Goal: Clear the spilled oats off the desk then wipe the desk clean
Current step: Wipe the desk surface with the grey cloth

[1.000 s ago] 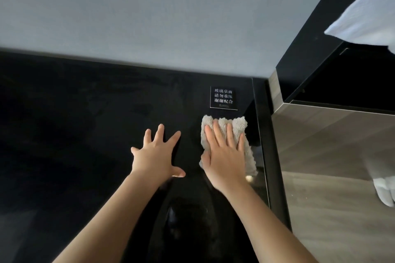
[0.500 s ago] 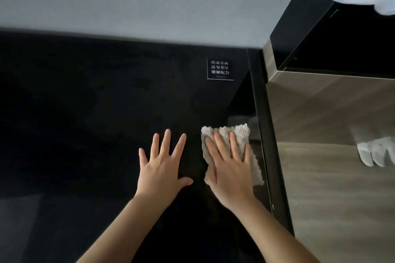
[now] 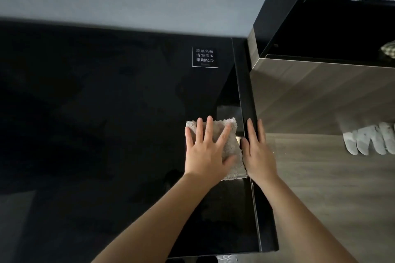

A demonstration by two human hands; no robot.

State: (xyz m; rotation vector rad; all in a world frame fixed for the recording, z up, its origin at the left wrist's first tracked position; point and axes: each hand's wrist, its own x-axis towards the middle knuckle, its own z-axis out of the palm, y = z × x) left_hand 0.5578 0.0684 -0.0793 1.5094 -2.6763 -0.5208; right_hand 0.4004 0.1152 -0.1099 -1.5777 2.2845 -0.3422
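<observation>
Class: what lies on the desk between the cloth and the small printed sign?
Nothing: bare black desk runs from cloth to sign, as the head view shows.

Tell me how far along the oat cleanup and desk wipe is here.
Done, apparently: no oats show on the black desk, so clearing looks finished. In hand: wiping, with the left hand pressing flat on the beige cloth near the desk's right edge, while the right hand rests straight-fingered on that edge. Left: the dark glass does not show which areas are wiped, so the rest cannot be judged.

printed sign (image 3: 204, 57) — wooden cabinet (image 3: 316, 96)
</observation>
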